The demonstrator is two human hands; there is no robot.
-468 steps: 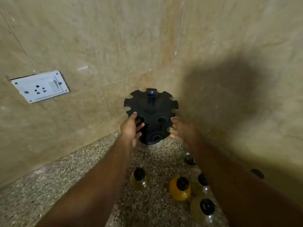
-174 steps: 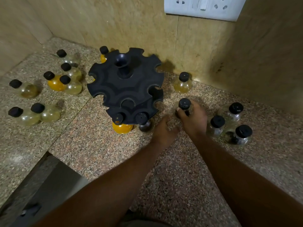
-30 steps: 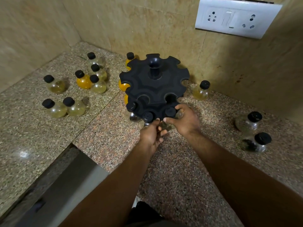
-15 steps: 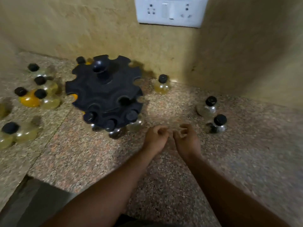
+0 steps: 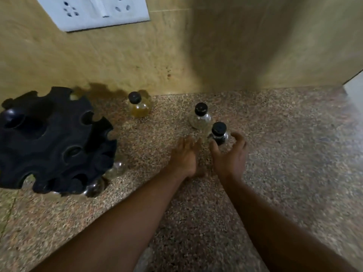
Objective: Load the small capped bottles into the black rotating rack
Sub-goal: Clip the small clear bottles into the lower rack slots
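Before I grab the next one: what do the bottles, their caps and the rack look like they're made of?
Bottles, such as the one by the right hand: the bottle looks like clear glass or hard plastic; you see through it and it glints. I cannot tell which. Its cap looks like matte black plastic. The rack looks like moulded matte black plastic, dull with rounded slot edges.

- The light here is dim and warm, and everything takes a yellow-brown cast.
- A broad dark shadow runs down the wall on the far right.
- The rack throws a notched shadow on the wall behind it, so light comes from the near side.
- My arms are dark and underlit.
- The whole picture is soft with motion blur; the counter grain smears toward the right edge.
- The socket plate bows at the top, wide-angle bending.
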